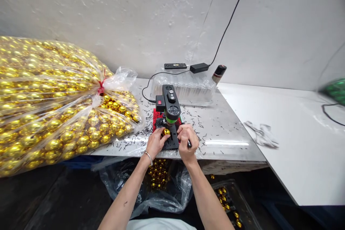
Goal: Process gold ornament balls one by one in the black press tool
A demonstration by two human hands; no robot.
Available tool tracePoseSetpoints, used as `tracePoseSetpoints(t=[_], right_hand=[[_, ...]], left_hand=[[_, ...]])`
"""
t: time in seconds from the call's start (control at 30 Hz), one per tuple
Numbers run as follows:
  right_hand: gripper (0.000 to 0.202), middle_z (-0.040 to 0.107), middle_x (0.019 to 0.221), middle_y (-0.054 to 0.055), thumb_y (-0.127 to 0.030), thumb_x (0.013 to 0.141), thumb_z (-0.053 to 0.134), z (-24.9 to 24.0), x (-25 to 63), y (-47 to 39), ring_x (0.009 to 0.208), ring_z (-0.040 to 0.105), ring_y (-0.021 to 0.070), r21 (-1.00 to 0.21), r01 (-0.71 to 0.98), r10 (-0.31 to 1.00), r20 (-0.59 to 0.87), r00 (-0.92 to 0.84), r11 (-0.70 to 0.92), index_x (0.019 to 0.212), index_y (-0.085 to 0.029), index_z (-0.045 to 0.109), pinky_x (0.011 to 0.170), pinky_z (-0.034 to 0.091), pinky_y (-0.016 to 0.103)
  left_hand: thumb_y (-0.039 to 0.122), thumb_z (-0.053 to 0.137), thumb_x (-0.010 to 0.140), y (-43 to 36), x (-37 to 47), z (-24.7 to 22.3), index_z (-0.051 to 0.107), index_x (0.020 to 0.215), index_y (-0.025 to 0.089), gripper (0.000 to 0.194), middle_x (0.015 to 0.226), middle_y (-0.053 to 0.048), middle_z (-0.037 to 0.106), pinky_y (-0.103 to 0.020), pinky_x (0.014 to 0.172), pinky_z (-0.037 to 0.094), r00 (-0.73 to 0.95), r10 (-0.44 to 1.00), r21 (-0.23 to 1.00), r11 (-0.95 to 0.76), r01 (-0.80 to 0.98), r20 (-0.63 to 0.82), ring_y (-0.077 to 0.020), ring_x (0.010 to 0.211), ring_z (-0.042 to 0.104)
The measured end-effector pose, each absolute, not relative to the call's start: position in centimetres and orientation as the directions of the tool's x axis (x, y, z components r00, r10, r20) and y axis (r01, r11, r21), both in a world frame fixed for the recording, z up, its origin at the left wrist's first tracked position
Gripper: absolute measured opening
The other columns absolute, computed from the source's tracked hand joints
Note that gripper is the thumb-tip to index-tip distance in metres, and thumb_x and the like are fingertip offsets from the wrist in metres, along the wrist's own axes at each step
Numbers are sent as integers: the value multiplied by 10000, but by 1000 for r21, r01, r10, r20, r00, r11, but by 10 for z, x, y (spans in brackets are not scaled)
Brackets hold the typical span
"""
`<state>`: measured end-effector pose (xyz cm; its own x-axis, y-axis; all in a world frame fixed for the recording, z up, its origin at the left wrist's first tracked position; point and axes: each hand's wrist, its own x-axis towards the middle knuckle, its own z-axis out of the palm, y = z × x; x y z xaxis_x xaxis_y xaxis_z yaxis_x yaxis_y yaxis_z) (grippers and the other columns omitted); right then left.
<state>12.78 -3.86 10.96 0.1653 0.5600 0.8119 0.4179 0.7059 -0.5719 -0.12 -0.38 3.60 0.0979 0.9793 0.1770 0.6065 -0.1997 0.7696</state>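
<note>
A small black drill press [171, 106] stands on the metal tabletop, over a black base plate [171, 143]. My left hand [156, 141] pinches a shiny gold ball [166, 132] between thumb and fingers, on the base just under the drill's head. Wrapped round the black-ended lever [189, 144] at the machine's right side is my right hand [187, 141]. Red material [157, 116] shows beneath the base. Dark shavings lie scattered around the machine.
Large clear bags of gold balls [48, 104] fill the left side. Behind the press are a clear plastic tray [185, 88], a power adapter [199, 67] and a spray can [219, 74]. White gloves [262, 134] lie right. An open plastic bag [172, 199] hangs below the table edge.
</note>
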Motion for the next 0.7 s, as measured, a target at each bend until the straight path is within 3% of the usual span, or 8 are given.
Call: tracePoseSetpoints(t=[0.37, 0.7], right_hand=[[284, 522, 676, 9, -97, 921, 372, 93, 133, -39, 684, 543, 135, -525, 422, 537, 838, 103, 739, 670, -207, 450, 600, 432, 277], [304, 518, 710, 11, -240, 982, 291, 60, 132, -28, 674, 533, 145, -423, 456, 425, 899, 104, 783, 706, -221, 417, 681, 466, 346]], left_hand=[[309, 628, 869, -7, 6, 35, 653, 1178, 178, 337, 1207, -99, 676, -357, 870, 546, 101, 980, 703, -192, 684, 170, -254, 1009, 684], [316, 611, 883, -8, 6, 31, 641, 1186, 181, 333, 1197, -94, 670, -329, 866, 542, 105, 978, 668, -200, 716, 180, -238, 1013, 680]])
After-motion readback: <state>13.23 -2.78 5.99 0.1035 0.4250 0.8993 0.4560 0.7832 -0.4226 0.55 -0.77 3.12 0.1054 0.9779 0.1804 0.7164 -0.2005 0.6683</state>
